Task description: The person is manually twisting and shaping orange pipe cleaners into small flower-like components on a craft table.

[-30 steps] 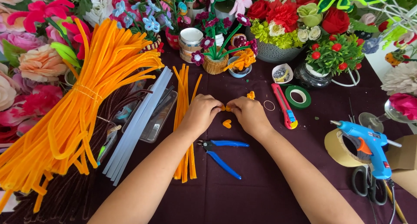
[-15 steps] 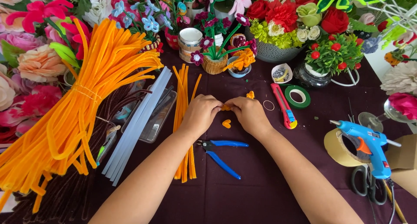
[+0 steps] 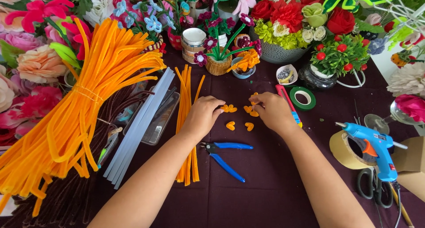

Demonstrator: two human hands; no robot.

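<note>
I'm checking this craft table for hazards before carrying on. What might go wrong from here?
1. The small orange curled pipe-cleaner pieces lie loose between the left hand and right hand; a sweep of either wrist might scatter them.
2. The blue-handled pliers lie open just below the left wrist, so it may catch on them.
3. The blue glue gun stands near the right forearm and could be knocked over.

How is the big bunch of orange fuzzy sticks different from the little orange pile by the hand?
The big bundle of orange pipe cleaners is thick, tied around its middle, and its ends curve and droop. The small pile of orange pipe cleaners holds only a few, loose and lying straight, partly under the left hand. The bundle lies slanted; the pile runs straight towards the person. Both are the same orange.
</note>
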